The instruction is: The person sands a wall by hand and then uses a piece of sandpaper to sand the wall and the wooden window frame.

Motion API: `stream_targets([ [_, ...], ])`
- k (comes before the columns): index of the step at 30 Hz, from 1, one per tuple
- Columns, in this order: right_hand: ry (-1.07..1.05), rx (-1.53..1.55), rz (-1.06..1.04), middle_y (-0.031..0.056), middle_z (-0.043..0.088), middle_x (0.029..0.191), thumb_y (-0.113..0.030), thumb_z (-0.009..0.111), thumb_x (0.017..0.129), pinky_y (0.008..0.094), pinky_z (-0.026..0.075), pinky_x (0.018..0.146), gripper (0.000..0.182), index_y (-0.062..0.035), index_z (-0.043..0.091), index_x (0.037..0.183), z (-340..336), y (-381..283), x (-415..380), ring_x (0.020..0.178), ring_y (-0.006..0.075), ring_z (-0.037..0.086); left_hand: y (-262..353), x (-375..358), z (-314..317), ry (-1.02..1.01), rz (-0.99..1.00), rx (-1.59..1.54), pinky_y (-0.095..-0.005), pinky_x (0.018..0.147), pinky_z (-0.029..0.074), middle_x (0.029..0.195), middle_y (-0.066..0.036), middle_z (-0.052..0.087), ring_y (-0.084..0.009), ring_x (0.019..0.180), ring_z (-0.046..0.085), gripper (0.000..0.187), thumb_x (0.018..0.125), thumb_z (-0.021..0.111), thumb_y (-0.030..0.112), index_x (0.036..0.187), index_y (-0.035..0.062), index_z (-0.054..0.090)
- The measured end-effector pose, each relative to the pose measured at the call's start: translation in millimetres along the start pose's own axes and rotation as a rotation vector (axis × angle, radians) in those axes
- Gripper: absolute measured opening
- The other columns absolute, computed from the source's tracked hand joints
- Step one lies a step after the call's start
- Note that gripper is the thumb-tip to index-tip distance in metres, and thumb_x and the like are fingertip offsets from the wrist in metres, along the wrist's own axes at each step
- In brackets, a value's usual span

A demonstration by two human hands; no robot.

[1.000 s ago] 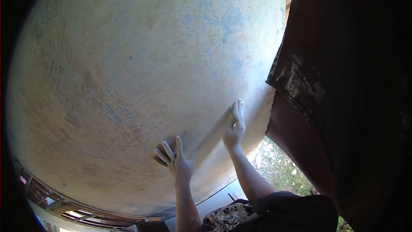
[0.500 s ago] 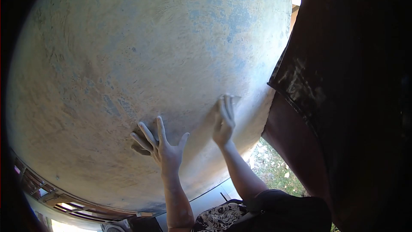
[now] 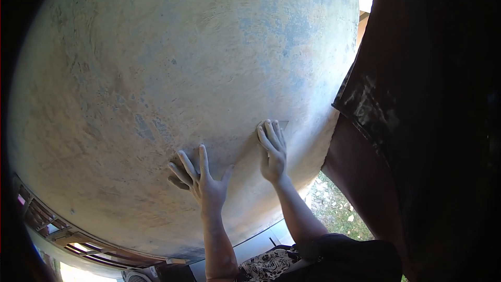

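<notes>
A large, rounded surface (image 3: 209, 73) with worn pale grey-blue and tan patches fills most of the head view. My left hand (image 3: 206, 180) rests on its lower part, empty, with the fingers spread. To the right, my right hand (image 3: 272, 151) is pressed to the same surface, fingers close together over a thin flat sheet that looks like sandpaper (image 3: 283, 124). Only a corner of that sheet shows past the fingertips; the rest is under the hand. Pale dust coats both hands.
Dark cloth or clothing (image 3: 433, 125) takes up the right side. Below it lies grassy ground (image 3: 339, 214) with pale debris. A slatted wooden frame (image 3: 68, 237) runs along the lower left, and a round speaker-like or fan-like grille (image 3: 138, 277) sits at the bottom edge.
My right hand has shifted slightly down, its fingers now lying flatter over the sheet. My left hand stays spread on the surface. The whole view has shifted a little.
</notes>
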State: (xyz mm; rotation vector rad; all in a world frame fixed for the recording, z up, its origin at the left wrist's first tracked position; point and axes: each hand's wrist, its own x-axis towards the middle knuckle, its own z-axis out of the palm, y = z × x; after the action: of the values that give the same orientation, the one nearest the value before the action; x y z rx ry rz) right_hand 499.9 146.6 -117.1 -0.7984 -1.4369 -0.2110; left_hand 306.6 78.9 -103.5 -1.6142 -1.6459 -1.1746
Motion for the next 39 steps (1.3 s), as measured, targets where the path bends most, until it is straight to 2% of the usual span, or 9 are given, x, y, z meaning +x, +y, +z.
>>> stream_targets([
  [2, -0.02, -0.122, -0.074, 0.0207, 0.051, 0.159, -0.003, 0.055, 0.105, 0.0531, 0.03, 0.125, 0.04, -0.0027, 0.064, 0.145, -11.0, 15.4, 18.9, 0.153, 0.0467, 0.037, -5.1, -2.1, -1.0, -0.023, 0.014, 0.01, -0.0819, 0.117, 0.004, 0.176, -0.02, 0.013, -0.0552, 0.159, -0.001, 0.108, 0.071, 0.092, 0.057, 0.163, 0.0274, 0.044],
  [7, 0.302, 0.048, 0.135, 0.0228, 0.047, 0.162, -0.004, 0.055, 0.106, 0.0529, 0.026, 0.127, 0.041, -0.0002, 0.061, 0.146, -2.7, 9.0, 79.3, 0.155, 0.0472, 0.032, -8.5, -4.7, 0.8, -0.022, 0.041, 0.014, -0.0817, 0.117, 0.004, 0.176, -0.02, 0.013, -0.0547, 0.16, -0.001, 0.106, 0.071, 0.091, 0.06, 0.161, 0.0275, 0.046],
  [16, -0.156, -0.031, 0.021, 0.025, 0.047, 0.16, -0.005, 0.056, 0.105, 0.0539, 0.026, 0.127, 0.04, 0.0033, 0.062, 0.143, -12.0, -10.4, -9.1, 0.155, 0.0466, 0.033, -8.8, -6.0, 5.5, -0.01, 0.042, 0.051, -0.0814, 0.117, 0.004, 0.175, -0.02, 0.014, -0.0545, 0.16, -0.002, 0.104, 0.072, 0.088, 0.065, 0.16, 0.0283, 0.049],
  [18, -0.07, -0.124, -0.085, 0.0189, 0.052, 0.158, -0.009, 0.061, 0.102, 0.0573, 0.029, 0.125, 0.041, -0.0047, 0.066, 0.142, -13.3, 9.0, 10.6, 0.153, 0.0459, 0.038, -9.4, -6.5, 4.3, -0.015, 0.044, 0.049, -0.0816, 0.117, 0.004, 0.175, -0.02, 0.014, -0.0544, 0.16, -0.002, 0.103, 0.072, 0.089, 0.065, 0.16, 0.0286, 0.049],
  [23, 0.231, -0.03, 0.05, 0.0235, 0.053, 0.156, -0.007, 0.059, 0.103, 0.0574, 0.03, 0.124, 0.038, 0.0002, 0.065, 0.14, -4.1, -9.9, 82.8, 0.151, 0.0501, 0.038, -6.7, -7.3, 1.5, -0.002, 0.023, 0.021, -0.0811, 0.117, 0.005, 0.175, -0.02, 0.017, -0.0546, 0.16, 0.0, 0.101, 0.071, 0.091, 0.06, 0.159, 0.0294, 0.051],
  [26, 0.145, -0.03, 0.09, 0.0277, 0.049, 0.157, -0.004, 0.056, 0.106, 0.0494, 0.032, 0.125, 0.039, 0.0039, 0.061, 0.144, -0.3, -24.5, 56.6, 0.153, 0.0486, 0.035, -8.9, -5.6, 2.4, 0.01, 0.054, 0.0, -0.0799, 0.118, 0.005, 0.175, -0.019, 0.019, -0.0547, 0.16, 0.003, 0.098, 0.072, 0.091, 0.059, 0.157, 0.0297, 0.053],
  [31, -0.054, -0.161, 0.006, 0.0226, 0.052, 0.158, -0.009, 0.061, 0.104, 0.0563, 0.032, 0.123, 0.04, -0.0005, 0.064, 0.143, -9.6, -14.8, 3.6, 0.151, 0.0502, 0.037, -10.0, -7.8, 1.0, 0.012, 0.068, 0.007, -0.077, 0.12, 0.006, 0.174, -0.018, 0.023, -0.0521, 0.16, 0.006, 0.093, 0.074, 0.089, 0.059, 0.156, 0.032, 0.055],
  [35, 0.083, -0.145, -0.005, 0.0233, 0.051, 0.158, -0.008, 0.06, 0.104, 0.0558, 0.032, 0.123, 0.039, -0.0002, 0.065, 0.142, -6.0, -12.4, 61.7, 0.152, 0.0501, 0.037, -16.3, -12.3, 1.9, 0.0, 0.067, -0.002, -0.0753, 0.121, 0.007, 0.175, -0.016, 0.023, -0.0497, 0.161, 0.007, 0.091, 0.075, 0.089, 0.059, 0.156, 0.0339, 0.055],
  [39, 0.179, -0.062, 0.076, 0.0239, 0.049, 0.159, -0.007, 0.059, 0.105, 0.055, 0.032, 0.124, 0.04, 0.0002, 0.063, 0.143, -3.9, -23.0, 82.0, 0.152, 0.0498, 0.036, -23.3, -14.9, -0.1, -0.015, 0.142, 0.098, -0.076, 0.121, 0.007, 0.174, -0.021, 0.02, -0.0536, 0.16, 0.005, 0.098, 0.077, 0.085, 0.065, 0.159, 0.0254, 0.05],
])
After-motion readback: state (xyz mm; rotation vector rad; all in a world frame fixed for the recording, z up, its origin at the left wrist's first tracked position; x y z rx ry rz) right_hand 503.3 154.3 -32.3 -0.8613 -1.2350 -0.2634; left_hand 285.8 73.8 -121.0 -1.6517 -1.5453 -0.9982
